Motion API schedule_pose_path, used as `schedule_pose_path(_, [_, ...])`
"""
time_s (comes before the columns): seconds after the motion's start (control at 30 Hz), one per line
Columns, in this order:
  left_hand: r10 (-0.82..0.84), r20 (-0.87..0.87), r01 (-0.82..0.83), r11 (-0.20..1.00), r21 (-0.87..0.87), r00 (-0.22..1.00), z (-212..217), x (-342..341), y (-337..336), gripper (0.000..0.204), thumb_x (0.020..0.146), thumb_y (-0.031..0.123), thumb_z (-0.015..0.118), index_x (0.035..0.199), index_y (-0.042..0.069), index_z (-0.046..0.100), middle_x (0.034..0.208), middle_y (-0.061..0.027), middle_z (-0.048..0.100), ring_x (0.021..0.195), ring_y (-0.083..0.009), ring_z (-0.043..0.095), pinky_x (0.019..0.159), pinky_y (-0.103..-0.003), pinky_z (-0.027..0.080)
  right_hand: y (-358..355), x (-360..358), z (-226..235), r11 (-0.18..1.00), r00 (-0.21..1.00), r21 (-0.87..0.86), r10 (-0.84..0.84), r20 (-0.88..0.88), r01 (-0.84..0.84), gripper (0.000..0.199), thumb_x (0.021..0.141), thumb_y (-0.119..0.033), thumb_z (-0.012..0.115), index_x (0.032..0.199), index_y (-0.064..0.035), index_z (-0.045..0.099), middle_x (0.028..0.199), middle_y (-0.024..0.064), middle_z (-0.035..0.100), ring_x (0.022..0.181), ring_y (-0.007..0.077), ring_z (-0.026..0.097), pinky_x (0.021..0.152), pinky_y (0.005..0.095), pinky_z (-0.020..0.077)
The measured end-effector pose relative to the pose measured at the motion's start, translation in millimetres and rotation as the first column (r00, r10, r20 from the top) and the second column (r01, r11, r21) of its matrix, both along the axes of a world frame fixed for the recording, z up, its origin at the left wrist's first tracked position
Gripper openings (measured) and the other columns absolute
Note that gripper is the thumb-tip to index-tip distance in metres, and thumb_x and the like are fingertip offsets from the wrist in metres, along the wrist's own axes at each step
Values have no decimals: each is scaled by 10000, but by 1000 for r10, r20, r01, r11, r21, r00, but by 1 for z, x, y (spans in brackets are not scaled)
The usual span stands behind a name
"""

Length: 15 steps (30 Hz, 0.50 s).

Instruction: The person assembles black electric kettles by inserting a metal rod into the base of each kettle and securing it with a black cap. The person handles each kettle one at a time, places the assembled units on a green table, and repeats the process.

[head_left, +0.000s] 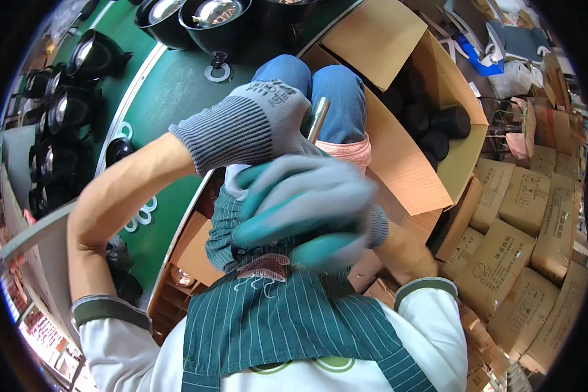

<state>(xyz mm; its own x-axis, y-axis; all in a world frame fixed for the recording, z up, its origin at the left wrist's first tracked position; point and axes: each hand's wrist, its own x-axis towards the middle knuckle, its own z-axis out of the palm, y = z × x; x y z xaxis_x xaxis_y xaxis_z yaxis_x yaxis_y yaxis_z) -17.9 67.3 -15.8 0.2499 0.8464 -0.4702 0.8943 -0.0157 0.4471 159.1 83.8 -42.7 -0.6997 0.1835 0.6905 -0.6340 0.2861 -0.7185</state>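
Beside an open cardboard box (398,163), the left hand (261,124) grips a metal rod (317,117); the right hand's (307,209) grip is blurred, unreadable.

Knit cloth gloves (255,124); shiny metal rod (317,117); matt cardboard box (398,163)

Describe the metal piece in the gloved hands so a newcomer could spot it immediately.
Start at the open cardboard box of black parts on the person's right, then move left to the blue-jeaned knees. Just below them the left hand, in a grey knit glove, grips a short metal rod above the blurred right hand. It is the only shiny silver cylinder there; everything beside it is fabric or cardboard.
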Motion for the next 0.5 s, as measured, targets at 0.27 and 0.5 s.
schedule_pose_path(0.27, [213,-154,-256,891,-376,965,36,28,-25,654,1007,421,629,1359,-113,488,982,-219,732,852,-313,743,760,-400,601,-22,19,-75,430,881,-774,-144,450,466,842,1077,-656,187,1558,16,348,1394,250,598,1269,304,610,1147,433,442])
schedule_pose_path(0.5, [464,-330,-516,852,-87,822,7,60,-55,902,941,625,622,1411,-99,363,1055,-263,716,936,-385,739,808,-451,594,-4,12,-129,272,942,-951,252,221,150,925,1015,-738,340,1615,-39,261,1416,270,580,1231,336,637,1039,441,547])
